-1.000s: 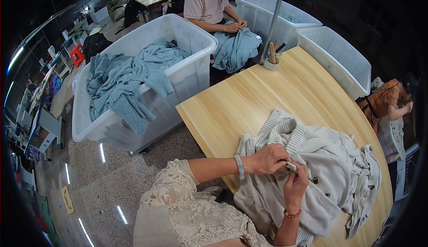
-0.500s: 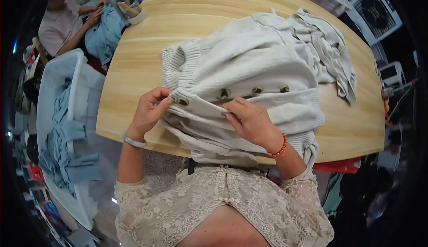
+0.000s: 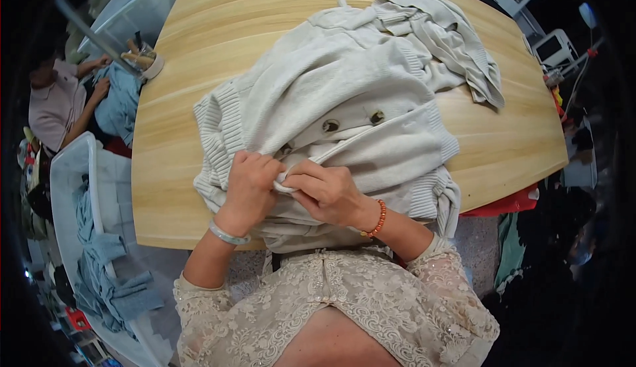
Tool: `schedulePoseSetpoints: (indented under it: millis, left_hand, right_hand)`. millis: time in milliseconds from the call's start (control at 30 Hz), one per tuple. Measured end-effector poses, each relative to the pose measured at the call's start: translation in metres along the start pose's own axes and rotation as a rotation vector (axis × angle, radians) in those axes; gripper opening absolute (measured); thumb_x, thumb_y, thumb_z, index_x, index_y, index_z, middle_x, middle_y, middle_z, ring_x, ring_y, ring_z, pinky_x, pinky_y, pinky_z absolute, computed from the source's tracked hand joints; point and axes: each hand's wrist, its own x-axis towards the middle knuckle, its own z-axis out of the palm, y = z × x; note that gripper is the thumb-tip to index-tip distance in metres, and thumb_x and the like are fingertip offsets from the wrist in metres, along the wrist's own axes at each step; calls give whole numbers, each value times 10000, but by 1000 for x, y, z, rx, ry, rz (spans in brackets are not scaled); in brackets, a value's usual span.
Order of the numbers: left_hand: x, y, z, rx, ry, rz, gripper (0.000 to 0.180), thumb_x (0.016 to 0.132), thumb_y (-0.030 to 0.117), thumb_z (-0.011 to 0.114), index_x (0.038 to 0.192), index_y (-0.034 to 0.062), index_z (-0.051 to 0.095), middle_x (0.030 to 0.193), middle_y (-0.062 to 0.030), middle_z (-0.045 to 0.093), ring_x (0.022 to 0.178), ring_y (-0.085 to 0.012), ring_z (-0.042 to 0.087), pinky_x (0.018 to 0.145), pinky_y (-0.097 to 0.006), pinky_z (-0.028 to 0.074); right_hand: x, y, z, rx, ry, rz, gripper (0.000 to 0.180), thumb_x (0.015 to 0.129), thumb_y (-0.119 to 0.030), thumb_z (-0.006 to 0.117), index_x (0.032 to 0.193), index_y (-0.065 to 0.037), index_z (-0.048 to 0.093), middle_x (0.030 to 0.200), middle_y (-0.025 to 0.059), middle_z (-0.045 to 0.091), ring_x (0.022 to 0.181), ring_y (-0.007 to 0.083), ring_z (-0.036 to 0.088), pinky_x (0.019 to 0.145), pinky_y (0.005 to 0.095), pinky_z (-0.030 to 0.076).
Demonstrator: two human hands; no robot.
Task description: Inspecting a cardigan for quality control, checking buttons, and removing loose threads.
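While both hands are pinching the cream cardigan (image 3: 344, 95) placket below its brown buttons (image 3: 330, 126), left hand (image 3: 250, 185) and right hand (image 3: 324, 191) are best keeping the edges aligned and taut.

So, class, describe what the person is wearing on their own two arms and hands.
The hands are bare, with no gloves. The left hand has a pale, silvery-green bangle at the wrist. The right hand has a bracelet of orange-red beads. Both upper arms come out of short, cream lace sleeves with a floral pattern.
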Motion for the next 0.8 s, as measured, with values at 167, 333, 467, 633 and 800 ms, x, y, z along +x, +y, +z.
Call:
schedulePoseSetpoints:
  millis: [167, 333, 467, 633, 800]
  left_hand:
    - [21, -10, -26, -1234, -278, -431, 722, 798, -56, 684, 1457, 39, 406, 1249, -95, 557, 1042, -172, 593, 864, -298, 524]
    - [29, -12, 12, -546, 9, -341, 248, 844, -21, 681, 1085, -21, 623, 889, -62, 658, 741, -117, 625, 682, -257, 526]
    - [41, -6, 35, -558, 36, -303, 188, 836, 18, 700, 1006, -24, 633, 822, -75, 652, 709, -137, 613, 648, -273, 509]
    - [42, -1, 26, -373, 59, -231, 115, 852, 18, 693, 945, -34, 653, 802, -71, 660, 688, -123, 601, 632, -265, 506]
    - [39, -16, 18, -1046, -70, -455, 68, 874, -7, 674, 938, -33, 677, 816, -39, 683, 657, -83, 583, 628, -228, 483]
  right_hand:
    - [-15, 12, -4, 22, -118, 146, 226, 794, -77, 685, 983, -71, 561, 881, 110, 547, 742, 321, 608, 597, 410, 494]
    - [-17, 20, 21, 50, -140, 122, 289, 790, -124, 691, 1021, -59, 529, 977, 137, 549, 849, 350, 618, 667, 434, 514]
    - [-21, 13, 7, -89, -86, 227, 349, 773, -125, 703, 1051, -21, 520, 1016, 161, 557, 879, 361, 628, 730, 442, 523]
    - [-19, 12, 10, -96, -84, 234, 369, 769, -96, 712, 1075, -15, 521, 1037, 155, 552, 896, 350, 629, 745, 430, 520]
    - [-18, 11, 8, -135, -7, 275, 408, 749, -65, 721, 1093, -13, 510, 991, 157, 553, 880, 349, 632, 729, 414, 520]
